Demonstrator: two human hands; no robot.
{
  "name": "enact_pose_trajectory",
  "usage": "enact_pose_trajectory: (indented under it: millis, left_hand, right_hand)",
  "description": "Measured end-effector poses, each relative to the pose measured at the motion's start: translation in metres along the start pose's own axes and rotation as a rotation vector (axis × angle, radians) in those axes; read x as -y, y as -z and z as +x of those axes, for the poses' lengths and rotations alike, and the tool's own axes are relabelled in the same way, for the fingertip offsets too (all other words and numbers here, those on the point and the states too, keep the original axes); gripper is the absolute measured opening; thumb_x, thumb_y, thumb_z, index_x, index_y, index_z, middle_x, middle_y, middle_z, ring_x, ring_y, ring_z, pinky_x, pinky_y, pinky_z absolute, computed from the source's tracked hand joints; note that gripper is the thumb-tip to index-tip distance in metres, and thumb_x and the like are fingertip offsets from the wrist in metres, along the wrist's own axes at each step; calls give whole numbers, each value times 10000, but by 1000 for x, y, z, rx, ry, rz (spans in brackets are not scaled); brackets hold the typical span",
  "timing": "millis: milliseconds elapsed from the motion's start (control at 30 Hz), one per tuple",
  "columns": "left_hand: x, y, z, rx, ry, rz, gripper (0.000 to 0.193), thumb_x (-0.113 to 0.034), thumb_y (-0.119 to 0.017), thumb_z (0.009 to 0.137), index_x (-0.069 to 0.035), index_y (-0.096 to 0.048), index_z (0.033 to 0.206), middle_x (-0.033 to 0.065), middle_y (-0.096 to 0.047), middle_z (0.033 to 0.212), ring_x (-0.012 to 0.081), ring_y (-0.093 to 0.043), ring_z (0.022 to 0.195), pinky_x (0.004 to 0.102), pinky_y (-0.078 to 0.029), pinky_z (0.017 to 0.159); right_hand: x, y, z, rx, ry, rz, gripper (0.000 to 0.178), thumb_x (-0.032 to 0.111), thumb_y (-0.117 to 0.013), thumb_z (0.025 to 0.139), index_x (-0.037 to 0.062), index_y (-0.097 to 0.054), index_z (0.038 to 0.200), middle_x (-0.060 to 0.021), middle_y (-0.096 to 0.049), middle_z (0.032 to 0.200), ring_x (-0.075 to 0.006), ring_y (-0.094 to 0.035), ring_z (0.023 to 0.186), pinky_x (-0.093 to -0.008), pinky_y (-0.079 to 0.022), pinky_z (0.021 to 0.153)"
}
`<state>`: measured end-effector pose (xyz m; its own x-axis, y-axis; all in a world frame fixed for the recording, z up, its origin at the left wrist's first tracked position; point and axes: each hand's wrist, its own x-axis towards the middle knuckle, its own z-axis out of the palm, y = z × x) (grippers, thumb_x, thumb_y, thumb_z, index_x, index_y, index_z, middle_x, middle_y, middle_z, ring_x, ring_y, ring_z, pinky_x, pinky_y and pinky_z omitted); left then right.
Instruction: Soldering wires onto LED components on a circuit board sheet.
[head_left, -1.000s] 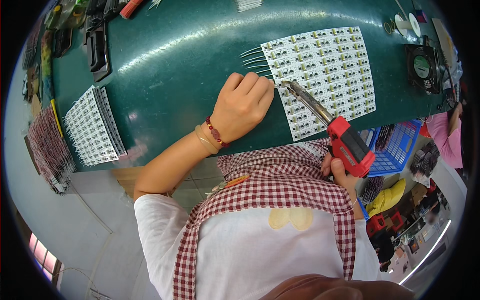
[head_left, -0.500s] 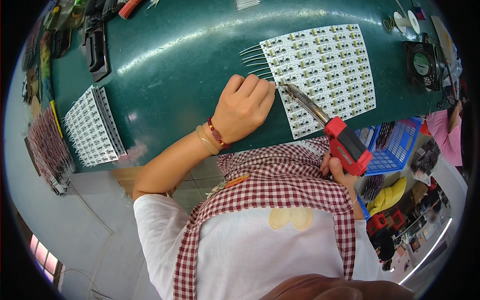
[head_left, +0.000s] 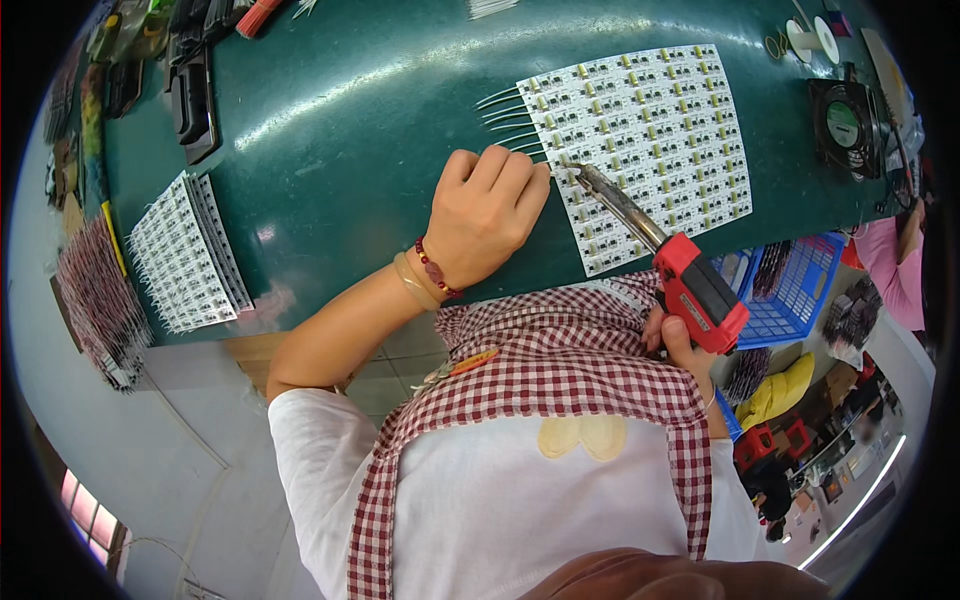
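Green worktop (head_left: pixel 340 190) carries a white circuit board (head_left: pixel 650 145) near its front edge. Left hand (head_left: pixel 490 210) is curled beside the board; whether it grips something, I cannot tell. Right hand (head_left: pixel 688 352) is closed around a red soldering gun (head_left: pixel 692 285).

Green and glossy, the worktop (head_left: pixel 330 190) ran across the room, its surface catching a long curved streak of light (head_left: pixel 330 97). Off to the left I saw a plain, pale wall (head_left: pixel 90 420) with a thin line down it, cable or seam, I couldn't tell. Low in that corner a window (head_left: pixel 85 508) showed pinkish panes between dark bars. Grey tiled floor (head_left: pixel 405 350) showed below the worktop's edge. Over to the right, red stools (head_left: pixel 755 447) stood near a cluttered far area, where a white strip light (head_left: pixel 850 507) glowed.
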<state>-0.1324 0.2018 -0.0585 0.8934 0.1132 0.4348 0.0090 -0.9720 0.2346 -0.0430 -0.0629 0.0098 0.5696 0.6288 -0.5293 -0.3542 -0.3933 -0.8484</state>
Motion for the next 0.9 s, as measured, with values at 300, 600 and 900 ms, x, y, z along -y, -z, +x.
enact_pose_trajectory:
  millis: [300, 600, 900]
  left_hand:
    - [2, -4, -1, -29, 36, -63, 161, -48, -679, 710, -55, -660, 869, 27, -526, 765, 178, -527, 700, 316, -374, 610]
    - [0, -1, 0, -46, 10, -98, 172, -30, -677, 698, -39, -658, 869, 37, -486, 715, 183, -501, 649, 312, -363, 565]
    - [-1, -5, 0, -57, 1, -122, 210, -5, -661, 690, -14, -668, 899, 50, -467, 705, 194, -495, 642, 314, -377, 564]
  right_hand:
    - [-10, 2, 3, 6, 70, -27, 309, 271, -629, 904, -22, -547, 957, -59, -555, 683, -123, -520, 580, -261, -444, 552]
    - [-6, 2, 5, 34, 53, -26, 237, 233, -620, 906, 25, -572, 803, -32, -546, 673, -110, -517, 609, -255, -423, 572]
    - [-15, 2, 5, 0, 74, -8, 284, 258, -622, 906, -18, -561, 924, -59, -553, 662, -119, -518, 576, -256, -424, 538]
